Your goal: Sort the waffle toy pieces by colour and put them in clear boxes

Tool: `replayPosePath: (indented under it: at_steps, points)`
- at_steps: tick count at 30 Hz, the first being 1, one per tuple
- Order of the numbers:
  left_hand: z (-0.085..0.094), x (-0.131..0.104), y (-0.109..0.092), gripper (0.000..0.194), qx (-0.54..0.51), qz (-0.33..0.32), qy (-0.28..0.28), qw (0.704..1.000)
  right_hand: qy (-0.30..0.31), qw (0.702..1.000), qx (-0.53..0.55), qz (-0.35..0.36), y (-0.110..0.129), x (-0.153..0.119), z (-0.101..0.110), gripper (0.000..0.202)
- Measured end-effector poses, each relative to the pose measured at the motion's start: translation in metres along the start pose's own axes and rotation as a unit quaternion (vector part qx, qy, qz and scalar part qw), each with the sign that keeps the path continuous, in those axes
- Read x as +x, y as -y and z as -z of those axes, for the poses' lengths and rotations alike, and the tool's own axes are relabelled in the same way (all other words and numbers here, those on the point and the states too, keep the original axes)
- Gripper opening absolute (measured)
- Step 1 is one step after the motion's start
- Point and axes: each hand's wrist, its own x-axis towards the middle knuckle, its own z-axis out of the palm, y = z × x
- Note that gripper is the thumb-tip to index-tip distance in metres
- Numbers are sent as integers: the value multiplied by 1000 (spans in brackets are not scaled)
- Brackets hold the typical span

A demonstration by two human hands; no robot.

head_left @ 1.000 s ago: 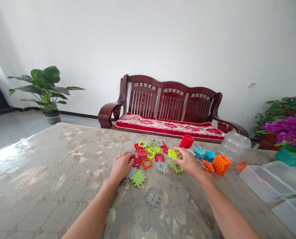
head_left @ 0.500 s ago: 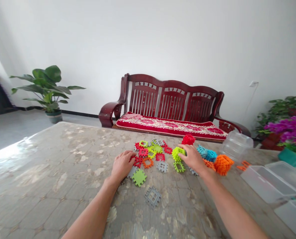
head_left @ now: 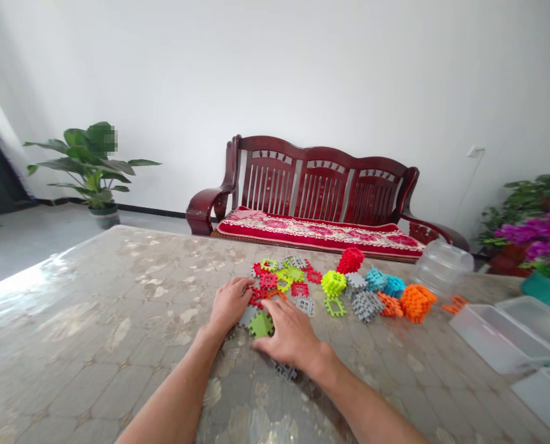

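Observation:
My left hand (head_left: 231,305) rests on the table at the left edge of a loose pile of toothed plastic building tiles, its fingertips by a red tile (head_left: 257,297). My right hand (head_left: 292,333) hovers over a solid green tile (head_left: 260,324), thumb and fingers spread around its right side; no grip on it shows. Partly under that wrist lies a grey window tile (head_left: 285,371). Another grey window tile (head_left: 305,304) sits just beyond the fingers. An orange frame tile (head_left: 275,295) is partly hidden by the right hand.
To the right stand stacks of tiles: yellow-green (head_left: 333,284), red (head_left: 350,261), grey (head_left: 367,306), blue (head_left: 394,286) and orange (head_left: 417,303). A green frame tile (head_left: 335,307) lies before them. Clear plastic boxes (head_left: 497,339) sit at the right edge. A wooden bench (head_left: 321,185) stands behind the table.
My right hand has let go of the yellow-green stack and moved left and nearer, to the solid green tile. The grey stacks it covered now show. My left hand has hardly moved.

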Motion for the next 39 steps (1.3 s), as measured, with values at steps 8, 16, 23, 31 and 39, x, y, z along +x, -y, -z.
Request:
replayPosePath:
  at_steps: [8, 16, 23, 31, 39]
  points:
    - [-4, 1, 5, 34, 14, -10, 2, 1000, 8, 998, 16, -60, -26, -7, 12, 52]
    - [-3, 1, 5, 33, 23, -11, 7, 1000, -11, 998, 21, -62, -19, -22, 16, 52]
    - [-3, 1, 4, 32, 18, -11, 2, 1000, 11, 998, -50, -40, 3, -23, 2, 57]
    - [-2, 1, 5, 35, 30, -14, 12, 999, -47, 996, -25, -74, -38, -25, 19, 68]
    - [-2, 2, 5, 34, 34, -16, 14, 999, -66, 981, -103, -150, -113, -39, 57, 72]
